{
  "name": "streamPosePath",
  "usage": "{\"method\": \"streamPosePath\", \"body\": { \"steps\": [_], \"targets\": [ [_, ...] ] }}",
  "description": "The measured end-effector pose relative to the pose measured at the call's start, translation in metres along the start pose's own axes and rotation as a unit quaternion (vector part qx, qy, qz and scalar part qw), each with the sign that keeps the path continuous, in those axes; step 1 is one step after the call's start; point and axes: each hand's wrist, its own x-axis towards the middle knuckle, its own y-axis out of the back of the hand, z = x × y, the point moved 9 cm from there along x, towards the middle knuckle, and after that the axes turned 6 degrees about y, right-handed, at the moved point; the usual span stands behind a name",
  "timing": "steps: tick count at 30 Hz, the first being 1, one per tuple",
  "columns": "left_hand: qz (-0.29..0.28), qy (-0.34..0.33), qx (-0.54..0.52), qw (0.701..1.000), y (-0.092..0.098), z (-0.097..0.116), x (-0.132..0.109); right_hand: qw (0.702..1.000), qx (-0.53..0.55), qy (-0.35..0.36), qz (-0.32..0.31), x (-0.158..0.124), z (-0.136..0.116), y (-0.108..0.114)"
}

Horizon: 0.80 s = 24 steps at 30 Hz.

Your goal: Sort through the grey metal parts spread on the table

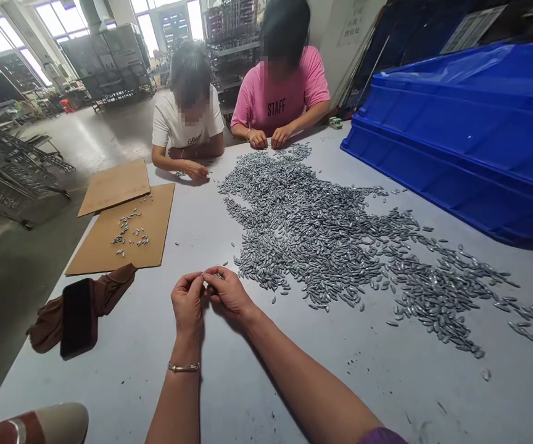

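The left hand [187, 306] and right hand [232, 294] are pinched narrow, tips meeting (whether anything is gripped cannot be told), beside glossy, grey, seed-shaped pieces [308, 231] heaped on the white table [113, 394].

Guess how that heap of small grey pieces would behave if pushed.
The grey pieces would probably scatter rather than move as one, since they lie loose. They may slide easily, looking smooth and shiny. Their slim, pointed shape suggests rocking more than rolling far.
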Motion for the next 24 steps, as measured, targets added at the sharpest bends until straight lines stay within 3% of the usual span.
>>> {"method": "streamPosePath", "body": {
  "steps": [10, 18, 24],
  "targets": [
    [-0.008, 0.026, 0.046, 0.999, 0.004, 0.001, 0.001, 0.987, -0.154, 0.053, -0.004, -0.004, -0.018, 0.003],
    [-0.050, 0.084, 0.066, 0.993, 0.004, -0.001, 0.005, 0.977, -0.206, 0.061, -0.004, -0.004, -0.020, 0.004],
    [-0.048, 0.101, 0.056, 0.992, 0.005, -0.003, 0.004, 0.973, -0.221, 0.073, -0.008, -0.006, -0.024, 0.004]
  ]
}}
